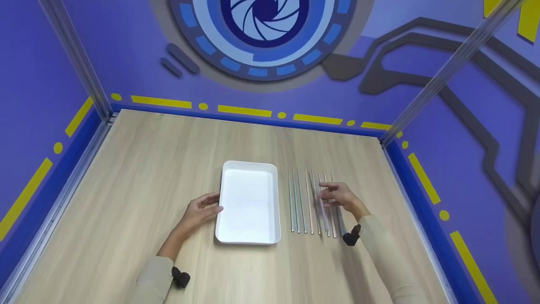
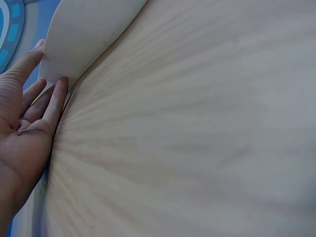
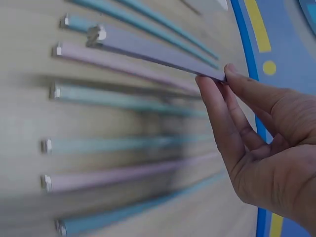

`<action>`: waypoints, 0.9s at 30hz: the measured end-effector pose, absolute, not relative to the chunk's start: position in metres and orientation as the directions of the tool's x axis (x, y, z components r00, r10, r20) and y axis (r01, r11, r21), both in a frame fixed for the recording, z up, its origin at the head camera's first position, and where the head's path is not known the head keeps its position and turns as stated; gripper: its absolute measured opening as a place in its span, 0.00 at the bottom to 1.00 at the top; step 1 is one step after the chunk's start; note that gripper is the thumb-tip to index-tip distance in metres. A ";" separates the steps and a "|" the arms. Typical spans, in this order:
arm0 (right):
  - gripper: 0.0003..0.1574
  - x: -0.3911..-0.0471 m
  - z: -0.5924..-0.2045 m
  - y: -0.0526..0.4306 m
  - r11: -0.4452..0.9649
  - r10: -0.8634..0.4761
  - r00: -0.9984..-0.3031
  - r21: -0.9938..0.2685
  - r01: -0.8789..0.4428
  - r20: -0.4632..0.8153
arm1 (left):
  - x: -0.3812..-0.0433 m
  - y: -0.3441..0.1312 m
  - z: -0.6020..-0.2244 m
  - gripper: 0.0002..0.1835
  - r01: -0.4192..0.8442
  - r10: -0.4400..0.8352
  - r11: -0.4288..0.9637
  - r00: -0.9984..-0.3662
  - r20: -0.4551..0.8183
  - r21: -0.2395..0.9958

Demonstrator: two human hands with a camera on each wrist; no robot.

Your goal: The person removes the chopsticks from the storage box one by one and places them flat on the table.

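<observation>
A white rectangular tray (image 1: 249,202) stands on the wooden table with bare floor inside. My left hand (image 1: 203,210) is at its left side: the thumb touches the rim and the fairly straight fingers rest against the outer wall (image 2: 94,37). To the tray's right lies a row of slim chopsticks (image 1: 298,207) in pastel blue, green and pink with silver ends, roughly parallel. My right hand (image 1: 339,196) is over the right part of this row. Between thumb and fingertips it pinches a lilac chopstick (image 3: 153,53), raised above the others; its far part is hidden behind the fingers.
The pale wooden table (image 1: 177,143) is bounded by blue-purple printed walls at the back and both sides. Metal posts (image 1: 76,55) stand at the back corners. Black wrist pieces (image 1: 180,278) sit at both sleeves.
</observation>
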State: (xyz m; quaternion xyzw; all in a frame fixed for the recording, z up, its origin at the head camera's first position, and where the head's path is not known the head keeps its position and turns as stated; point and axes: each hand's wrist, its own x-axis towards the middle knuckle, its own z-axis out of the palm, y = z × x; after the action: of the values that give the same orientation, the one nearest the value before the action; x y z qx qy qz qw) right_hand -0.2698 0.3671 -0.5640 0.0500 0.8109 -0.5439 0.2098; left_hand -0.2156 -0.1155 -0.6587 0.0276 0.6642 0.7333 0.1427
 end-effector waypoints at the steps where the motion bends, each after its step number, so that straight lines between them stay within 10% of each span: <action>1: 0.36 -0.269 -0.565 0.373 0.406 -0.143 -0.906 -0.858 0.314 -0.399 | -0.215 -0.116 -0.659 0.34 -0.169 0.243 -0.069 -0.959 -0.148 0.983; 27: 0.40 -0.257 -0.583 0.457 0.423 -0.054 -0.898 -0.825 0.376 -0.437 | -0.215 -0.115 -0.659 0.35 -0.155 0.225 -0.045 -0.964 -0.141 0.987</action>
State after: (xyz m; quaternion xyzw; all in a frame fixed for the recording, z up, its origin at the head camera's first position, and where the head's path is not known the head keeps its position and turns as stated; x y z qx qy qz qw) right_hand -0.2566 0.4572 -0.5831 0.0981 0.8185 -0.5283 0.2034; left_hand -0.2153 -0.1153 -0.6591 0.0260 0.6786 0.7222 0.1315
